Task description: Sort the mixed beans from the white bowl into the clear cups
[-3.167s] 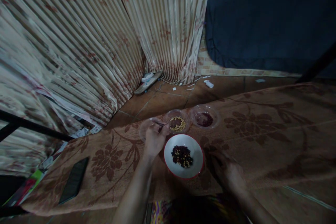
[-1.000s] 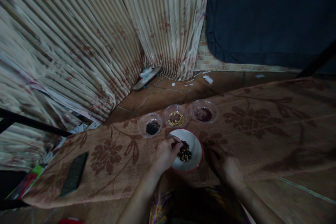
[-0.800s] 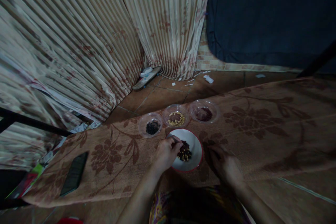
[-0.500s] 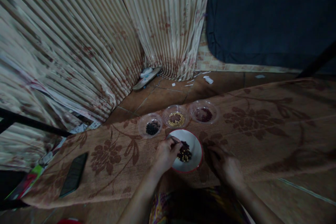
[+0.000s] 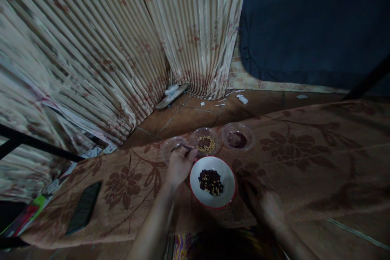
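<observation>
Partway: mixed beans (image 5: 211,182) remain in bowl (image 5: 213,162); yellow beans (image 5: 210,148), red beans (image 5: 239,140) separate in cups (image 5: 250,139); left hand (image 5: 179,168) pinching slim tool (image 5: 187,147), right hand (image 5: 268,205) unclear.

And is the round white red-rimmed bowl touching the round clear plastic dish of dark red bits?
Apart: the head view shows brown cloth between the bowl and dish.

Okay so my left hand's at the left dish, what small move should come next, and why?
I'd probably loosen the slim tool at the left dish: your left hand holds it there, beside a middle dish of yellow beans, while in the bowl dark beans lie among yellow ones. Whether the tool grips anything is too small to tell.
</observation>
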The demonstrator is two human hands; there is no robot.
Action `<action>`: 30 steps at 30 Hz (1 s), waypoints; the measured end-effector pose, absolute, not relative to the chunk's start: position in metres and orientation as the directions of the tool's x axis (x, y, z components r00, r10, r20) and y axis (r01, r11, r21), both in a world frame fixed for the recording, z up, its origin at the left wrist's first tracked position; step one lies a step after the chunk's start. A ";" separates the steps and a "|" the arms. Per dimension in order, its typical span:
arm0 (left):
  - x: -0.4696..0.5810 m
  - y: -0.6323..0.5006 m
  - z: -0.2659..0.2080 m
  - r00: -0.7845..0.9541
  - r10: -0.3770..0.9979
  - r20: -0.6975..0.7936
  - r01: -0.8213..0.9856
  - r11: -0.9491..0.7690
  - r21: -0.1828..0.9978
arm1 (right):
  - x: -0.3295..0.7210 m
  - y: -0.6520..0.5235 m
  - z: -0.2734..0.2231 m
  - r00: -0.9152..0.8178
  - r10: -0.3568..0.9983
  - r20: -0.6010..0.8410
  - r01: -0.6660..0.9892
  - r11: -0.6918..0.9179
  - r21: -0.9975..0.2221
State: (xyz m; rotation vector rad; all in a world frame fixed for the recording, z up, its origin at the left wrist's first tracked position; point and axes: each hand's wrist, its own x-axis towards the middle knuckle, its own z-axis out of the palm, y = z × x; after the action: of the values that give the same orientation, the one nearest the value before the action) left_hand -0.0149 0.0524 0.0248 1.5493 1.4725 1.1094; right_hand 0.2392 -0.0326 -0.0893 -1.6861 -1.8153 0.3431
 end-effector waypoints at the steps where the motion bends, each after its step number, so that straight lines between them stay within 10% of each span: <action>1: -0.015 0.059 0.027 -0.034 0.991 0.133 0.396 -0.109 0.912 | 0.239 -0.033 -0.089 0.014 0.963 0.269 0.801 0.150 -0.580; 9: -0.014 0.062 0.037 -0.058 0.969 0.238 0.548 -0.169 0.820 | 0.238 -0.033 -0.090 0.021 0.965 0.262 0.799 0.142 -0.585; 17: -0.003 0.017 0.021 0.249 0.967 -0.055 0.517 -0.084 0.852 | 0.240 -0.033 -0.093 0.016 0.965 0.262 0.814 0.140 -0.564; 30: 0.005 0.009 0.008 0.271 0.957 -0.106 0.609 -0.085 0.788 | 0.239 -0.033 -0.089 0.004 0.969 0.246 0.810 0.141 -0.569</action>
State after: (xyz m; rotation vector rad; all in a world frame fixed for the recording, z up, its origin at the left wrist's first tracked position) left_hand 0.0050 0.0087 0.0080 1.7875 1.4273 0.5822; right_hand 0.2393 -0.0328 -0.0895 -1.7032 -1.8400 0.3517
